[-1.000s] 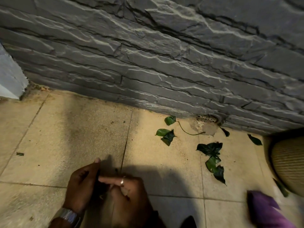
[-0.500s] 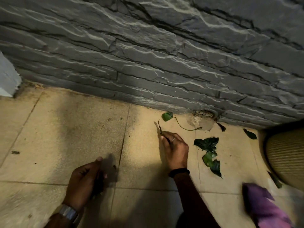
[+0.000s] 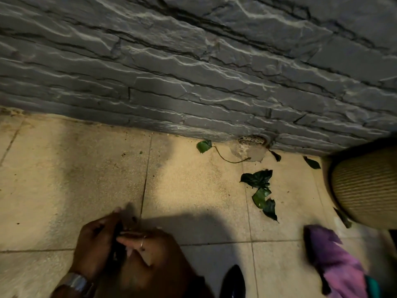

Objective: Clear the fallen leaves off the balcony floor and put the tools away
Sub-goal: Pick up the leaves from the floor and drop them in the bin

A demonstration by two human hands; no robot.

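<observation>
Left hand (image 3: 95,247) grips dark leaves (image 3: 118,237); right hand (image 3: 150,252) pinches them; more leaves (image 3: 261,190) lie far right.

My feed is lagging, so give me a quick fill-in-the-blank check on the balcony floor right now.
1. The leaf with the long stem lies just left of the ____ at the wall's foot.
2. The wall is dark grey ____.
3. The ribbed pot stands at the ____ edge.

Missing: drain; stone; right

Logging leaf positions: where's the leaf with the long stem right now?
Head view, right of centre: the leaf with the long stem lies on the floor tile at the stone wall's foot, its stem curving right toward the drain grate.
</observation>
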